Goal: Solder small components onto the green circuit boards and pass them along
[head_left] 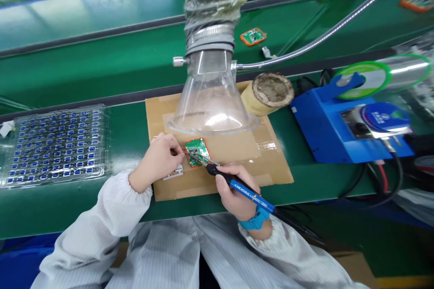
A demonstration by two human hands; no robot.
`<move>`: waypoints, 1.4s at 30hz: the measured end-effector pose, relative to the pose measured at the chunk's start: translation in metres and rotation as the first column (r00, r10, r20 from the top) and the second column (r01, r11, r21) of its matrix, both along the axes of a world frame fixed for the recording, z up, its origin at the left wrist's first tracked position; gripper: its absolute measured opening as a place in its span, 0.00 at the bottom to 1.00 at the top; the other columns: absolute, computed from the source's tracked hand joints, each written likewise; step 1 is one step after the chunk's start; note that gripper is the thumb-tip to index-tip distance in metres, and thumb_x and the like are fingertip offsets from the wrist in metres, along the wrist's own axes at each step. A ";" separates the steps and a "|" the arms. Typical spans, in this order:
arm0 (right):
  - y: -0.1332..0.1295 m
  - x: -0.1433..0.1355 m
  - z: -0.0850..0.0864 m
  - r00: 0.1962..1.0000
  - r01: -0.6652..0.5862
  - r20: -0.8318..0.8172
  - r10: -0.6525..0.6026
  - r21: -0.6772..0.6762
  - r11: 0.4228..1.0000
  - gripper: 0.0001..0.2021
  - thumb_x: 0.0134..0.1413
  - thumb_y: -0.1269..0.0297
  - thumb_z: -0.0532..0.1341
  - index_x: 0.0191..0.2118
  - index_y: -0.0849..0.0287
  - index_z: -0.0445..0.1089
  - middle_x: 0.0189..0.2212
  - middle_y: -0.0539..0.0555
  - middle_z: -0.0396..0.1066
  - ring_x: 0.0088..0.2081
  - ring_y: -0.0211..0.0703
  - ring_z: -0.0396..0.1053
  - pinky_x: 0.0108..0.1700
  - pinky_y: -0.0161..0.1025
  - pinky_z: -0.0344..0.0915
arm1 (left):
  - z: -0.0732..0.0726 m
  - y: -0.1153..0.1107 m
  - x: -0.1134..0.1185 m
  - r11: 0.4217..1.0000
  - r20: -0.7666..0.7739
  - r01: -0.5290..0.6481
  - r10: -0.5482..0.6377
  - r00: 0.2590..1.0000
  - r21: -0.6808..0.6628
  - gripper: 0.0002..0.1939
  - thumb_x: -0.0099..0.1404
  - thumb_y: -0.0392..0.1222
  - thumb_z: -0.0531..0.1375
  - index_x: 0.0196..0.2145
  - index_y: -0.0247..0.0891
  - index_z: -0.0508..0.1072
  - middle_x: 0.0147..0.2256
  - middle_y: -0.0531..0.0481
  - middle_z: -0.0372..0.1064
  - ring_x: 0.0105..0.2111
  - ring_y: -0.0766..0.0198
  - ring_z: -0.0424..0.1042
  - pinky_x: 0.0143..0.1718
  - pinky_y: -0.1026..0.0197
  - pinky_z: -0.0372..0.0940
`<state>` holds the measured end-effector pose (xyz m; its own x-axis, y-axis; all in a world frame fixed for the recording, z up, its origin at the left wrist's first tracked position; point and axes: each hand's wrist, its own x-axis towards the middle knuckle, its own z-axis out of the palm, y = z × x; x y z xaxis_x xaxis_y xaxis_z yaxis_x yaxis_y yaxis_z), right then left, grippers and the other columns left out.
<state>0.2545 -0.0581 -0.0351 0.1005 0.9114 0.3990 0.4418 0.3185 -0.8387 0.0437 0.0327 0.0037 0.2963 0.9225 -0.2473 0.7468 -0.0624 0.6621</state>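
Observation:
A green circuit board [197,152] with an orange edge lies flat on a cardboard sheet [271,162]. My right hand [239,192] is wrapped around a blue and black soldering iron [251,195], whose tip reaches onto the board's lower left part. At the board's left edge, my left hand [159,161] is closed in a pinch; what sits between its fingertips is too small to make out. A small white slotted piece [174,173] lies on the cardboard just below that hand.
A clear fume hood [213,99] hangs right above the board. Behind it stands a round yellowish pot [269,93]. A blue soldering station [339,131] with a solder reel is at right. To the left lies a clear tray [54,144] of small blue-marked parts. Another board [253,36] rests beyond.

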 end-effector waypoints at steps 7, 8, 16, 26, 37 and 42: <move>-0.001 0.000 0.002 1.000 0.010 0.000 -0.010 -0.015 1.000 0.02 0.60 0.66 0.65 0.39 0.53 0.74 0.32 0.52 0.78 0.33 0.43 0.78 0.36 0.40 0.75 | 0.001 0.002 0.000 1.000 -0.016 0.000 -0.001 1.000 -0.008 0.10 0.58 0.29 0.63 0.22 0.39 0.75 0.31 0.50 0.74 0.39 0.57 0.69 0.46 0.51 0.64; -0.001 0.000 0.002 1.000 0.003 0.001 -0.003 -0.017 1.000 0.03 0.60 0.66 0.65 0.39 0.53 0.74 0.32 0.52 0.78 0.33 0.43 0.78 0.36 0.40 0.75 | 0.001 0.002 0.000 1.000 -0.018 0.000 0.000 1.000 -0.006 0.10 0.58 0.29 0.63 0.22 0.39 0.75 0.31 0.50 0.74 0.39 0.57 0.69 0.46 0.51 0.64; -0.002 0.003 -0.004 0.995 -0.001 -0.103 0.003 0.014 1.000 0.06 0.58 0.70 0.66 0.41 0.53 0.74 0.32 0.50 0.76 0.33 0.41 0.77 0.35 0.37 0.74 | -0.001 0.000 -0.001 1.000 -0.011 0.005 -0.005 1.000 0.001 0.10 0.59 0.30 0.63 0.22 0.39 0.75 0.32 0.51 0.75 0.39 0.57 0.69 0.47 0.51 0.64; -0.004 0.012 -0.014 0.983 0.086 -0.163 -0.089 -0.024 0.996 0.04 0.60 0.67 0.65 0.41 0.54 0.75 0.35 0.51 0.77 0.35 0.43 0.78 0.37 0.38 0.74 | 0.000 -0.004 0.000 0.997 -0.082 0.069 -0.066 0.994 0.029 0.08 0.60 0.32 0.61 0.24 0.39 0.73 0.34 0.48 0.73 0.40 0.55 0.68 0.48 0.49 0.65; 0.012 0.054 -0.021 0.948 0.295 -0.132 -0.290 0.026 0.955 0.07 0.59 0.61 0.67 0.37 0.58 0.76 0.29 0.52 0.75 0.29 0.44 0.75 0.33 0.41 0.71 | 0.021 0.029 -0.038 0.875 0.326 -0.040 0.222 0.919 -0.483 0.08 0.63 0.41 0.61 0.29 0.39 0.66 0.29 0.48 0.72 0.29 0.61 0.73 0.33 0.56 0.69; 0.013 0.044 -0.009 0.950 0.310 -0.078 -0.301 0.138 0.941 0.06 0.56 0.61 0.69 0.35 0.57 0.76 0.30 0.54 0.77 0.32 0.48 0.76 0.36 0.43 0.72 | 0.034 0.098 -0.096 0.807 0.455 -0.450 0.588 0.669 -0.382 0.08 0.63 0.41 0.61 0.35 0.38 0.65 0.38 0.41 0.75 0.33 0.59 0.77 0.36 0.56 0.71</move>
<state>0.2981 -0.0452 -0.0442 0.3906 0.7654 0.5115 0.4912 0.2966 -0.8190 -0.0527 0.1311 0.0378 -0.0705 0.9062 -0.4168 0.1356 0.4227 0.8961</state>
